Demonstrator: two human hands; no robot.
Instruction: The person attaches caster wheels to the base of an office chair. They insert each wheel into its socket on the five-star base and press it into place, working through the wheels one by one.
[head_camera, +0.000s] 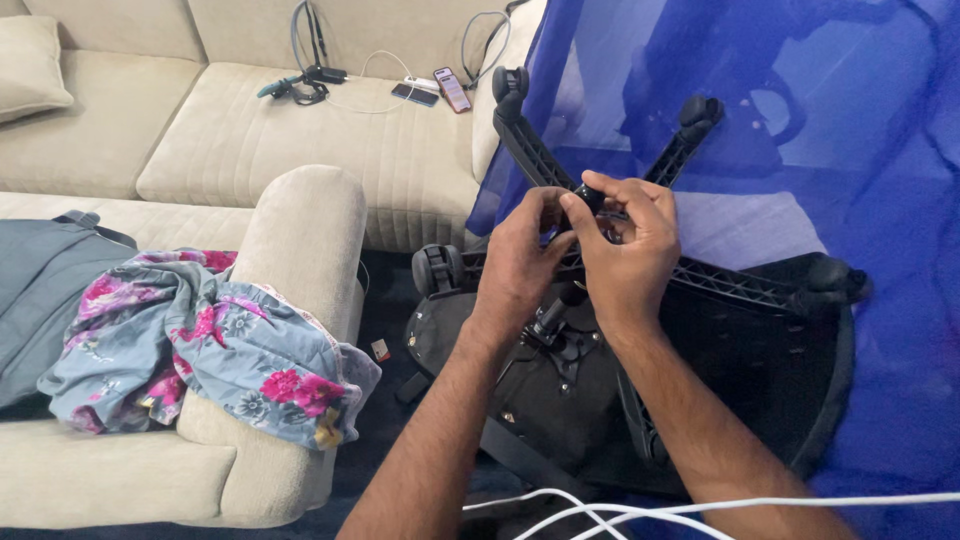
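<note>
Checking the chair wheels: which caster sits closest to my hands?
The caster left of your left hand, by the sofa armrest; the other casters sit farther out on their spokes.

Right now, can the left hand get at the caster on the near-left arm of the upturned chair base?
Probably yes: the caster sits uncovered just beside the left hand, with nothing between them, though that hand is busy at the base's hub.

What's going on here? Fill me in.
A person has an upturned office chair in front of them, its star base with casters pointing up. Both hands, left hand and right hand, grip a small black part at the base's hub. A floral cloth drapes the beige sofa.
</note>
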